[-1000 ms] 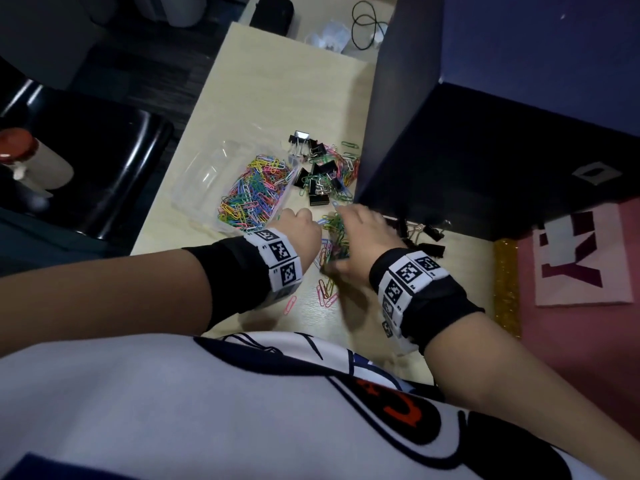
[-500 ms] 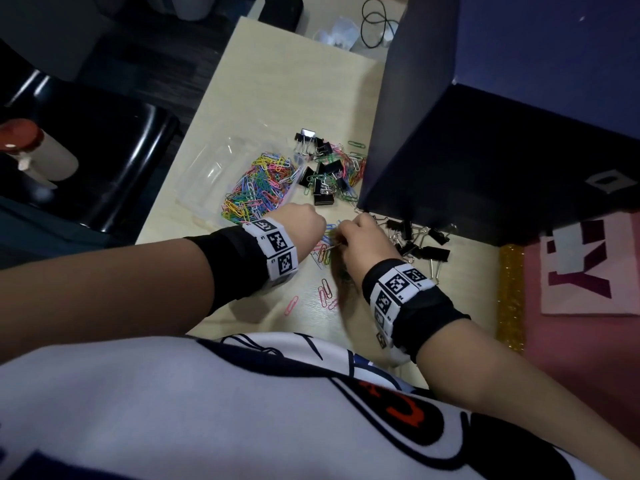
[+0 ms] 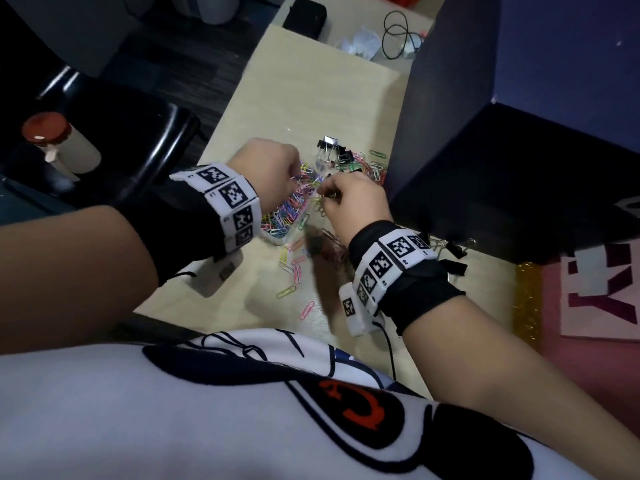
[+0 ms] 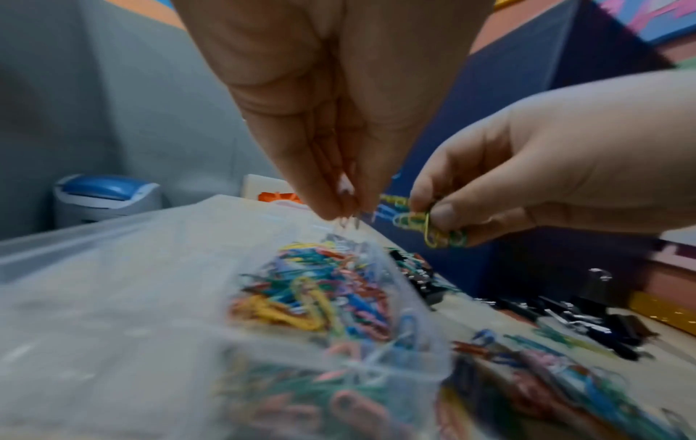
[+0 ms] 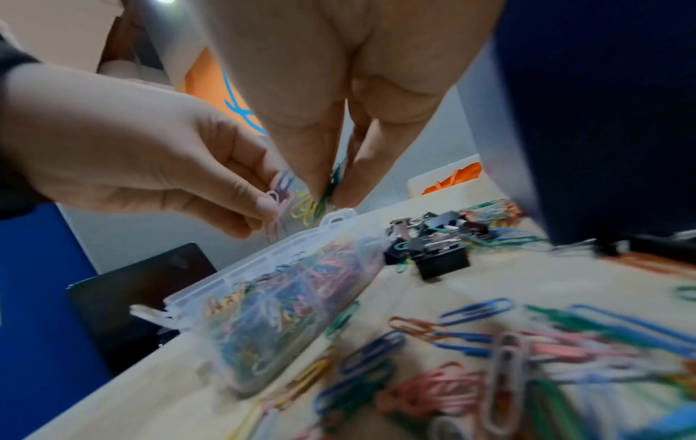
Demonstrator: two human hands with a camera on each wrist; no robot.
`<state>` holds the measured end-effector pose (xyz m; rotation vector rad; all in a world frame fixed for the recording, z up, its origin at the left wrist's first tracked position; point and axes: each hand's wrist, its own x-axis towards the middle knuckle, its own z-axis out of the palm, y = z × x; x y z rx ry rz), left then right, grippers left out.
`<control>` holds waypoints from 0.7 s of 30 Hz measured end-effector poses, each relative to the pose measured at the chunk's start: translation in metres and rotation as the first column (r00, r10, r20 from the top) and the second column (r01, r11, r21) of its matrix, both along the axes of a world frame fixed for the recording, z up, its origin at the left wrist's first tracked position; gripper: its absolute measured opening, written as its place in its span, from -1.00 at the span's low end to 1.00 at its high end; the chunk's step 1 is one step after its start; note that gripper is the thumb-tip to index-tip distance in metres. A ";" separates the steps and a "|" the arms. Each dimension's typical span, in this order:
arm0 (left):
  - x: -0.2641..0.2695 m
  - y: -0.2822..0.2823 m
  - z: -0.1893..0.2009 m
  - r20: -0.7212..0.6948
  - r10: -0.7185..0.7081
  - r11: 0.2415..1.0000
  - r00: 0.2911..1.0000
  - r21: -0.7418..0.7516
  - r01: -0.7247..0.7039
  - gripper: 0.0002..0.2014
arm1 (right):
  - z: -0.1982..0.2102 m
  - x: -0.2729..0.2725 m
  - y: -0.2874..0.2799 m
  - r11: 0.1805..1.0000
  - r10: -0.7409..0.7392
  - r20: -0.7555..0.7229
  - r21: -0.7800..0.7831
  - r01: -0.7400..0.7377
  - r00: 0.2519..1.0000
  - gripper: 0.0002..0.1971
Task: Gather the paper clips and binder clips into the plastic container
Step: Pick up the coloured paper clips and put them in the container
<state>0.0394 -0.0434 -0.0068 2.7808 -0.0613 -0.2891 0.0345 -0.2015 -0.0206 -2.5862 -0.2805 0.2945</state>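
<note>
Right above the plastic container point(image 5: 286, 268), both hands are up off the desk and nearly touching each other. The left hand point(image 3: 266, 171) has its fingertips pinched together on a few pink and blue paper clips point(image 5: 278, 193), dangling over the container's open top. The right hand point(image 3: 353, 199) sits just to the right of the container's edge, thumb and fingers clamped on a small bunch of green and yellow clips point(image 4: 433, 226). The container itself is clear, lying on the pale desk point(image 3: 311, 98) and already packed with a colourful heap of clips point(image 4: 320, 297). More loose paper clips point(image 3: 294, 268) are scattered on the desk on the near side of the container, and black binder clips point(image 3: 332, 150) are piled just past its far right corner, with a few more binder clips point(image 3: 453, 254) further right by the dark box point(image 3: 519, 168).
</note>
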 end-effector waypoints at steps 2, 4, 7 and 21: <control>-0.002 0.011 -0.002 -0.037 0.011 1.000 0.999 0.022 -0.010 -0.73 | 0.001 -0.002 0.015 0.998 0.018 0.006 0.062 -0.018 1.000 -0.78; -0.006 0.016 -0.005 -0.065 0.000 0.999 0.998 0.048 0.003 -0.67 | 0.001 -0.003 0.022 0.992 0.031 -0.027 0.120 -0.027 0.999 -0.71; -0.013 0.015 -0.008 -0.073 -0.071 0.994 0.995 0.074 0.076 -0.69 | 0.002 -0.003 0.016 0.998 0.027 -0.064 0.059 -0.023 0.998 -0.61; -0.013 0.003 -0.015 -0.241 -0.289 0.837 0.926 0.407 0.367 -0.69 | -0.012 -0.042 -0.045 0.865 -0.176 -0.395 -0.498 -0.050 0.902 -0.22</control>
